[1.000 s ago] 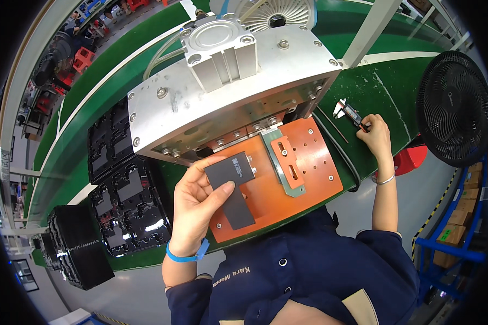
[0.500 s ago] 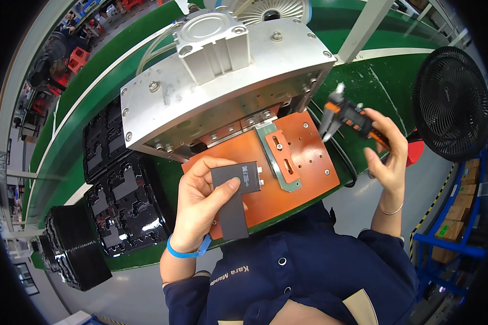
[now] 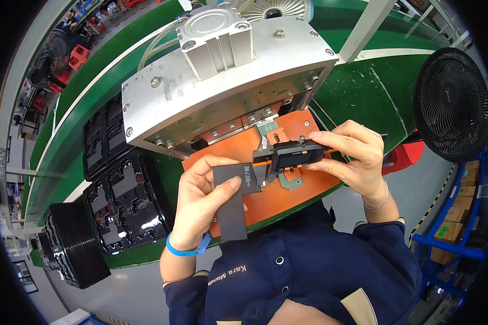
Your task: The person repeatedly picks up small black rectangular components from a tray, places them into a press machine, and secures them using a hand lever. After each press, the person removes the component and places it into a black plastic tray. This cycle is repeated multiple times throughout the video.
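Observation:
My left hand [image 3: 196, 197] grips a flat, dark grey L-shaped battery [image 3: 231, 216], thumb on top and fingers beneath. In my right hand [image 3: 358, 154] is a black digital caliper [image 3: 299, 157] with orange buttons, pinched between thumb and fingers. The caliper's jaws meet the battery's right edge, by its small tabs; whether they clamp it cannot be made out. Both are held above an orange base plate [image 3: 276, 203], partly covering a greenish metal strip [image 3: 290, 183] and an orange slotted block fixed there.
A silver press frame [image 3: 211, 100] with a cylinder [image 3: 217, 40] stands just beyond the plate. Black moulded trays [image 3: 127, 200] lie at left beside a stack of black trays [image 3: 76, 244]. A black fan [image 3: 451, 103] stands at right, near a red stool [image 3: 404, 154].
My right hand has swung left and inward, bringing the caliper from beside the plate to the battery's right edge. The left hand and battery have hardly moved.

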The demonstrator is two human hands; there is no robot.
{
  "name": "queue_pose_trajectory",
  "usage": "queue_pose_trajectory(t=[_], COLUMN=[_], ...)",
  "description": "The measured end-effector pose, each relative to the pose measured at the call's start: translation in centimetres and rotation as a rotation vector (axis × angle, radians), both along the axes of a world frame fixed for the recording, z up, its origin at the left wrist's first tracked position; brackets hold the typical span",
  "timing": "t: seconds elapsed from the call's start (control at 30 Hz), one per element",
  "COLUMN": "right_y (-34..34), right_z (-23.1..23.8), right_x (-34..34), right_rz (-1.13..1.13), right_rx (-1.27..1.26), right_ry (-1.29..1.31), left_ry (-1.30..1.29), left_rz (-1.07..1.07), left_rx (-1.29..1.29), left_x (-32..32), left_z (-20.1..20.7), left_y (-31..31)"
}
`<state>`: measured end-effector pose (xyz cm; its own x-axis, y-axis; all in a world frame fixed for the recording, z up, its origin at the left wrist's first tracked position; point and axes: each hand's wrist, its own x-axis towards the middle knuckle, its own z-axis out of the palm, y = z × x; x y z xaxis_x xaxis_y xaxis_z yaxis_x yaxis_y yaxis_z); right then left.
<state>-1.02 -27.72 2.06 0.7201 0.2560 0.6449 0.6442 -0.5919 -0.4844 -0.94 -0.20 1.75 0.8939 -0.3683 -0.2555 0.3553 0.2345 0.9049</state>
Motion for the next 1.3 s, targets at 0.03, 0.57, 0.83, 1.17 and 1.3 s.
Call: queue_pose_trajectory(t=[0.03,0.57,0.83,1.17,1.3], right_y=[-0.04,0.22,-0.12,0.16,0.15], right_z=[-0.04,-0.23,-0.31,-0.38,-0.5], right_x=[-0.03,0.11,0.74,0.83,0.77], right_rz=[-0.003,-0.015,-0.046,-0.037,-0.033], right_rx=[-0.002,-0.018,0.002,0.006,0.009], right_ry=[-0.002,-0.096,-0.108,-0.105,-0.108], left_ry=[0.002,-0.008,-0.011,-0.011,-0.007], left_rz=[-0.002,0.025,0.015,0.005,0.014], left_rx=[0.0,-0.024,-0.011,-0.037,-0.043], left_x=[0.04,0.21,0.05,-0.1,-0.15], left_z=[0.0,0.08,-0.1,-0.02,0.04], left_y=[-0.05,-0.06,0.04,0.25,0.15])
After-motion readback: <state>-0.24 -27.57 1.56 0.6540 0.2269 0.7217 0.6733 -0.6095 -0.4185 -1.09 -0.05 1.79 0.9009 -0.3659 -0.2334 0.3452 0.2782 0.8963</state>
